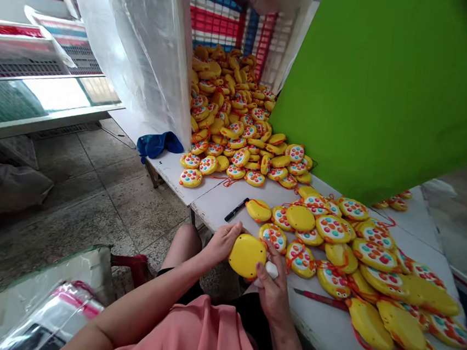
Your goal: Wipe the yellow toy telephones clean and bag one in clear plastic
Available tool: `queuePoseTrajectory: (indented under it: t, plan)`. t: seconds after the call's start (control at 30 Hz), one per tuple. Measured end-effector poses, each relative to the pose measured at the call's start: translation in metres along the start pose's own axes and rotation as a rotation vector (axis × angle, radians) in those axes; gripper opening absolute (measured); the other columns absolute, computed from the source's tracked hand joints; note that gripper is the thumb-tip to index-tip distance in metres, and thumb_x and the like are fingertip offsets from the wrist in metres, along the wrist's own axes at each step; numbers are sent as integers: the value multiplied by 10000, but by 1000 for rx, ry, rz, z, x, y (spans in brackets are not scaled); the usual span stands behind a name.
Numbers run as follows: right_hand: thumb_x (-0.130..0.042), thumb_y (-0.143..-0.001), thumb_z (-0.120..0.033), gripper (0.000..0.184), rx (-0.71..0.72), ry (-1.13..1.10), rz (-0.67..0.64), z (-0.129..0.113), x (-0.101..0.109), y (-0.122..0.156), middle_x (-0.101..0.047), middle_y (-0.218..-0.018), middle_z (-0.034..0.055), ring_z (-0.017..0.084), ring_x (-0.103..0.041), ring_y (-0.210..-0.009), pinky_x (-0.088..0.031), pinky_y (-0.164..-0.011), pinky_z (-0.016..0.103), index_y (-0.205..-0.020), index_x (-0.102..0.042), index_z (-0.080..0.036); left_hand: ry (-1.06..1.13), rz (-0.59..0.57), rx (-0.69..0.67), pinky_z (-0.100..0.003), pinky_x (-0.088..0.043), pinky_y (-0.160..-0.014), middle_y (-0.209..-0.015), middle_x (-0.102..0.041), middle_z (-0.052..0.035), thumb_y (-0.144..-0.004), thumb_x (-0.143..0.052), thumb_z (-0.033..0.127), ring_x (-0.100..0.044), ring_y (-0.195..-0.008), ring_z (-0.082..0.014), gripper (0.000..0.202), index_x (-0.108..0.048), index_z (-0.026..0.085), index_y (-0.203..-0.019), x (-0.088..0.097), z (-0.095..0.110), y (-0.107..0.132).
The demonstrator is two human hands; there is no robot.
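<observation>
My left hand (222, 243) grips the left edge of a round yellow plastic toy piece (247, 255), plain back side up, held just off the near edge of the white table (218, 198). My right hand (272, 289) is closed against the piece's right side and pinches a small white object (271, 269) in its fingers. Right beside my hands lie several more yellow toy pieces (333, 228) with coloured dots and orange cords.
A big heap of the same yellow pieces (231, 114) fills the table's far end beside a clear plastic sheet (146, 51). A black marker (236, 209), a red tool (320, 299), a blue cloth (158, 143) and a green board (382, 85) are on or by the table.
</observation>
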State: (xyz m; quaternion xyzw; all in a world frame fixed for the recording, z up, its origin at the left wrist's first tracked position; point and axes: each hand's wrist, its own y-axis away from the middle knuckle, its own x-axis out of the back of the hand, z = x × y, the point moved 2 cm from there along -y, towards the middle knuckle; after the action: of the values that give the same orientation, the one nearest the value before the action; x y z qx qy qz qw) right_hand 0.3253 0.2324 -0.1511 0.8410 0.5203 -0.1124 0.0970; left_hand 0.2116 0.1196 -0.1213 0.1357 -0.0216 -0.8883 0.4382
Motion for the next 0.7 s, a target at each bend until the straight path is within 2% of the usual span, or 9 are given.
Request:
queuePoseTrajectory:
  t: [0.1, 0.17, 0.23, 0.33, 0.37, 0.43, 0.5, 0.57, 0.7]
  plan:
    - [-584, -894, -389, 595, 44, 125, 66, 1, 7, 3, -485, -1428, 85, 268, -537, -1232, -521, -939, 410, -1441, -366, -299, 207, -181, 94, -245, -510, -658, -1038, -637, -75, -783, -660, 532, -624, -834, -175, 546, -552, 179, -1185, -5, -8, 9]
    - [-585, -891, -381, 537, 88, 371, 35, -4, 21, 6, -522, -1394, 88, 260, -544, -1222, -510, -951, 395, -1396, -441, -266, 319, -212, 194, -294, -547, -676, -1172, -586, -82, -717, -760, 442, -633, -917, -214, 632, -471, 237, -1240, -8, -19, 16]
    - [-586, -887, -353, 419, 198, 691, 43, -12, 45, 12, -629, -1257, 96, 250, -610, -1115, -517, -920, 380, -1285, -555, -226, 377, -174, 268, -335, -569, -663, -1205, -562, -95, -701, -778, 415, -640, -925, -236, 626, -456, 237, -1208, -9, -30, 20]
    - [-538, -890, -269, 218, 432, 1205, 194, -25, 94, 26, -716, -1016, 89, 246, -656, -925, -508, -862, 384, -1051, -664, -192, 389, -135, 320, -343, -576, -651, -1190, -567, -103, -691, -792, 387, -645, -905, -236, 639, -445, 226, -1203, -7, -41, 20]
    - [-510, -882, -226, 215, 484, 1358, 225, -27, 110, 31, -717, -996, 91, 255, -648, -916, -495, -867, 399, -1023, -668, -185, 376, -135, 320, -339, -575, -665, -1174, -576, -99, -667, -815, 355, -643, -910, -233, 678, -441, 224, -1218, -7, -43, 20]
    - [-437, -834, -120, 311, 542, 1586, 184, -25, 136, 39, -706, -1049, 101, 276, -623, -989, -466, -896, 423, -1053, -653, -169, 348, -157, 301, -341, -568, -724, -1144, -596, -85, -600, -861, 270, -636, -931, -224, 782, -429, 223, -1250, -6, -45, 19]
    - [-404, -785, -67, 407, 599, 1711, 117, -20, 151, 43, -696, -1082, 100, 289, -601, -1047, -452, -897, 433, -1108, -631, -168, 329, -191, 274, -355, -551, -797, -1133, -606, -74, -544, -885, 200, -627, -956, -212, 858, -424, 219, -1269, -7, -46, 18]
    - [-401, -774, -59, 442, 640, 1752, 63, -14, 156, 44, -692, -1057, 101, 286, -602, -1025, -452, -882, 431, -1142, -617, -176, 314, -216, 263, -375, -530, -847, -1139, -606, -71, -520, -891, 170, -620, -966, -204, 884, -427, 216, -1271, -7, -48, 18]
    - [-398, -812, -83, 408, 643, 1687, 17, -12, 145, 41, -655, -929, 107, 261, -612, -865, -485, -785, 396, -1134, -625, -189, 303, -223, 262, -398, -506, -888, -1173, -591, -76, -503, -895, 165, -607, -997, -211, 915, -430, 230, -1288, -7, -51, 19]
